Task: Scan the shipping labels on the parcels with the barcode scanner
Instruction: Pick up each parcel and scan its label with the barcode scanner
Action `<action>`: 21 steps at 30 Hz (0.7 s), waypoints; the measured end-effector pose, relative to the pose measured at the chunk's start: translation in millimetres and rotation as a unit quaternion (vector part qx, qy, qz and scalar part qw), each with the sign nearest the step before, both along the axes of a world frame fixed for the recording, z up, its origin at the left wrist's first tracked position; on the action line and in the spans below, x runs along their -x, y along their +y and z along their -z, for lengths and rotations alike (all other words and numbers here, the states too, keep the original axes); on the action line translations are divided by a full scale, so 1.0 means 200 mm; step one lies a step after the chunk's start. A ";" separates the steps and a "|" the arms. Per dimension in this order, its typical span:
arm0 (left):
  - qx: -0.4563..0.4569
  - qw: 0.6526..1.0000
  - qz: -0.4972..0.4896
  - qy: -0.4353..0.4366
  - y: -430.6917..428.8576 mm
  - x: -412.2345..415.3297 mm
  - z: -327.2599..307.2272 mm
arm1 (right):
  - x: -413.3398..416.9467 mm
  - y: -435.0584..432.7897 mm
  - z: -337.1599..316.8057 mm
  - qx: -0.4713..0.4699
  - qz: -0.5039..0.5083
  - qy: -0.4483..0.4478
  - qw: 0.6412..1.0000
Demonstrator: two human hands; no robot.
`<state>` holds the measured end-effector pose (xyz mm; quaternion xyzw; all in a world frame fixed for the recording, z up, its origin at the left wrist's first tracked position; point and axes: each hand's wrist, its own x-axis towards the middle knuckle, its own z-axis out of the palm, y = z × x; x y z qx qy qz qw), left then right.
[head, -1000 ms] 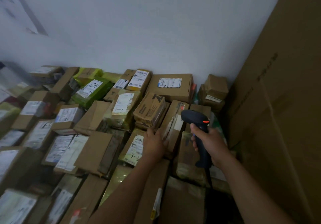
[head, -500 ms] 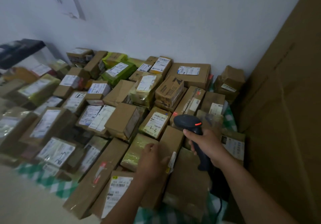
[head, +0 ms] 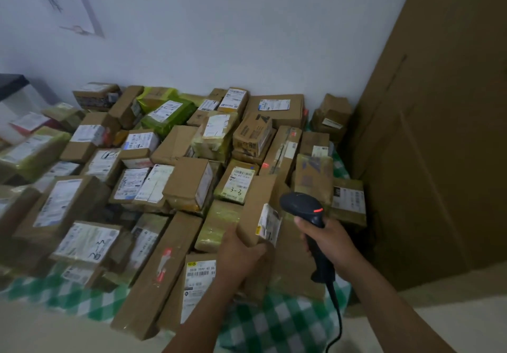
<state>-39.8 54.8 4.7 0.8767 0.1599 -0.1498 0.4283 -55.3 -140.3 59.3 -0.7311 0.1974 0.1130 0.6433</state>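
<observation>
Fingers [head: 256,248] of left hand [head: 238,256] curled round tilted box [head: 258,204]; scanner [head: 304,210] gripped by right hand [head: 327,243]. Label [head: 270,222] not yet lined up; most parcels [head: 186,185] judged left to scan.

1. One view only: head-worn, wide-angle, with straight edges bowing toward the frame borders.
2. Looks forward and down over the heap of parcels [head: 192,182] from its near edge.
3. Faces the white wall [head: 247,37], which fills the upper frame.
4. Both forearms enter from the bottom. Left hand [head: 238,254], right hand [head: 329,240], held parcel [head: 258,210] and barcode scanner [head: 301,207] sit low centre, closest to the lens.
5. A tall cardboard sheet [head: 439,133] stands close along the right edge. The heap runs out of frame on the left, blurred.
6. Green checked cloth [head: 274,322] and pale floor [head: 41,333] lie right beneath the camera.
</observation>
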 end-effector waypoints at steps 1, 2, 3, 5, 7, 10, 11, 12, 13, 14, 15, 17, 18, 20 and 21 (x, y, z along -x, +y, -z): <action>0.047 0.999 -0.021 0.005 0.02 0.01 -0.02 | 0.02 0.01 -0.01 -0.016 0.014 -0.005 1.000; 0.092 0.995 -0.040 0.011 0.04 0.02 -0.05 | 0.05 0.02 -0.02 -0.033 0.031 -0.012 0.999; 0.131 0.990 -0.053 0.014 0.07 0.03 -0.07 | 0.07 0.04 -0.03 -0.051 0.047 -0.021 0.997; 0.175 0.983 -0.056 0.015 0.10 0.04 -0.11 | 0.11 0.06 -0.06 -0.071 0.067 -0.036 0.995; 0.198 0.979 -0.048 0.017 0.14 0.05 -0.15 | 0.13 0.06 -0.09 -0.064 0.064 -0.047 0.995; 0.226 0.972 -0.057 0.026 0.21 0.06 -0.22 | 0.17 0.04 -0.12 -0.040 0.023 -0.057 0.997; 0.228 0.971 -0.064 0.018 0.24 0.06 -0.24 | 0.17 0.03 -0.13 -0.027 -0.001 -0.060 0.998; 0.227 0.971 -0.071 0.003 0.27 0.05 -0.26 | 0.18 0.03 -0.14 -0.010 -0.026 -0.064 0.998; 0.221 0.972 -0.079 -0.017 0.29 0.05 -0.28 | 0.17 0.02 -0.16 0.008 -0.051 -0.068 0.996; 0.209 0.973 -0.088 -0.038 0.31 0.05 -0.29 | 0.16 0.02 -0.17 0.022 -0.076 -0.071 0.994; 0.199 0.973 -0.098 -0.060 0.33 0.05 -0.29 | 0.15 0.02 -0.19 0.030 -0.098 -0.073 0.992; 0.201 0.968 -0.118 -0.092 0.36 0.06 -0.29 | 0.13 0.01 -0.22 0.025 -0.131 -0.073 0.988; 0.211 0.964 -0.126 -0.098 0.36 0.07 -0.29 | 0.13 0.01 -0.24 0.014 -0.140 -0.074 0.987; 0.235 0.957 -0.138 -0.102 0.36 0.08 -0.28 | 0.13 0.00 -0.27 -0.010 -0.146 -0.076 0.986; 0.239 0.955 -0.143 -0.104 0.35 0.09 -0.27 | 0.13 -0.01 -0.28 -0.020 -0.145 -0.076 0.986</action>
